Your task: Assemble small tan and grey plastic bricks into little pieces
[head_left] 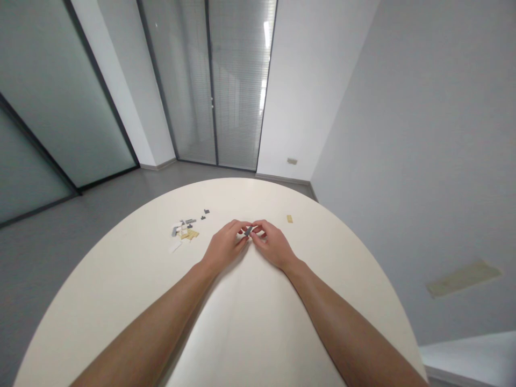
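Big round white table (258,333), left hand (226,243) and right hand (274,244) meeting over it, both pinching a dark gray piece (248,231) between them, probably cos something that tiny needs steadying from both sides, fingers hide some of it tho

Loose pile (189,235) sits left, out of the way, tan piece (289,219) off right, little dark bits (207,211) past the pile

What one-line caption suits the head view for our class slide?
Left hand and right hand hold a small dark piece over a round table, loose pieces lying to the left.
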{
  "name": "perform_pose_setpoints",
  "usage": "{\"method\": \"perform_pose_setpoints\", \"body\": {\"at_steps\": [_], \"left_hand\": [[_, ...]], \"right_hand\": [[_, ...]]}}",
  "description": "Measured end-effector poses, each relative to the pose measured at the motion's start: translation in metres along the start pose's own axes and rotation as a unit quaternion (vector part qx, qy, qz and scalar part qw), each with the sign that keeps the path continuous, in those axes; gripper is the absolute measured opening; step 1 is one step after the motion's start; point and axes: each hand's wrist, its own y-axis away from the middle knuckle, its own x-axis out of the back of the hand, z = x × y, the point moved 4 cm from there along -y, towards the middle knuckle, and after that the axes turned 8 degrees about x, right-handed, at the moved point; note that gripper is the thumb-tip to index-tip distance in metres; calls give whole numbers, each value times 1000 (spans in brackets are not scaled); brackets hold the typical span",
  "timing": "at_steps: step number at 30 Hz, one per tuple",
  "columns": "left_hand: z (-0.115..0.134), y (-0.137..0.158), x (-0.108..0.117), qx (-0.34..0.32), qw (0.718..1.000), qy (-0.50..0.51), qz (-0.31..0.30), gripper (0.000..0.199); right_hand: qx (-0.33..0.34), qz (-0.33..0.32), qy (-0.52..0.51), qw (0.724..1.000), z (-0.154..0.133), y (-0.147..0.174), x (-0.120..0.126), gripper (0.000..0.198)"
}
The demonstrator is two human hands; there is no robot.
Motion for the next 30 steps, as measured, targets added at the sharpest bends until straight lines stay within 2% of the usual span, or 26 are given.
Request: {"method": "perform_pose_setpoints", "body": {"at_steps": [30], "left_hand": [[1,0,2,46,998,-35,-10,21]], "right_hand": [[-13,13,21,1000,2,0,3,15]]}}
